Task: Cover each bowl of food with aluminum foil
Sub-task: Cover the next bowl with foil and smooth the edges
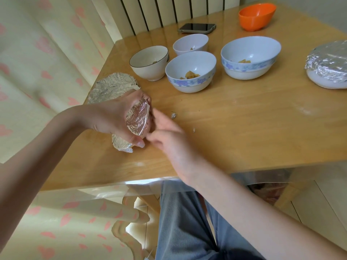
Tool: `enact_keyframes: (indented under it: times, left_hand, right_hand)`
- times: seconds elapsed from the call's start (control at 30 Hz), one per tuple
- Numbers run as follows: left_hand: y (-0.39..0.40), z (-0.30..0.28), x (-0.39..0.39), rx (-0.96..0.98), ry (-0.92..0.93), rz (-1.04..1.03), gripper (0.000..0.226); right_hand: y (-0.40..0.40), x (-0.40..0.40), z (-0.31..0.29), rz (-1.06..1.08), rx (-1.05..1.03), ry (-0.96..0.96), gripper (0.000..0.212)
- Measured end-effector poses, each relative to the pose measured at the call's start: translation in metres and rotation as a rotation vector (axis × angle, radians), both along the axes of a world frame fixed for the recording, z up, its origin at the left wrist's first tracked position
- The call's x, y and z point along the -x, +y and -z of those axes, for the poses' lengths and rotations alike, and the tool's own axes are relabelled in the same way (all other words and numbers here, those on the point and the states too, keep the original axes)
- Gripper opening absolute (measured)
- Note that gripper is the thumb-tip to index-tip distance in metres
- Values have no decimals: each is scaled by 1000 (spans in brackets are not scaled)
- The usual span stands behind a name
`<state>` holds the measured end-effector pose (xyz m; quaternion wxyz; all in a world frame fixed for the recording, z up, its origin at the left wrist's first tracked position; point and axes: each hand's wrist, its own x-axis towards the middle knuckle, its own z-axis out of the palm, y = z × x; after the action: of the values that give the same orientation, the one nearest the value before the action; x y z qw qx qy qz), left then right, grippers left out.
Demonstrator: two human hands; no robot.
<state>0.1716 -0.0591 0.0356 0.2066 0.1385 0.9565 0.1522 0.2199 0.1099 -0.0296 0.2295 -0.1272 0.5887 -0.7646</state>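
My left hand (112,117) is closed around a crumpled round piece of aluminum foil (136,119), held just above the table near its left edge. My right hand (165,136) is blurred; its fingertips reach the foil's right rim, and I cannot tell whether they pinch it. More foil (110,87) lies behind my left hand, and another scrap (122,145) lies under it. Several uncovered bowls with food stand beyond: a white dark-rimmed bowl (148,70), a small bowl (189,43), a floral bowl (189,85) and a larger floral bowl (249,70). A foil-covered bowl (330,62) sits at the far right.
An orange bowl (257,17) and a phone (197,28) lie at the back of the wooden table (244,128). Tiny foil bits (173,115) lie right of my hands. A curtain hangs on the left. The table's front edge is close to my legs.
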Motion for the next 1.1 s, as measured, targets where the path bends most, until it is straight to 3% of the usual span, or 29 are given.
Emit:
enact_keyframes:
  times: [0.23, 0.37, 0.5, 0.7, 0.93, 1.1]
  left_hand:
    - [10, -1, 1, 47, -5, 27, 99]
    - [9, -1, 0, 77, 5, 7, 100]
    - [8, 0, -1, 102, 12, 4, 99]
    - [10, -1, 0, 86, -5, 4, 102]
    - [17, -4, 4, 189, -35, -31, 103]
    - [28, -5, 14, 344, -80, -89, 120]
  right_hand:
    - [-16, -14, 3, 169, -187, 249, 72]
    - [-16, -13, 12, 99, -151, 200, 85]
    - [-14, -15, 12, 108, -243, 298, 86]
    - [-7, 2, 14, 160, 27, 79, 84]
    - [-8, 1, 9, 93, -119, 85, 84]
    - [15, -2, 12, 204, -95, -51, 64]
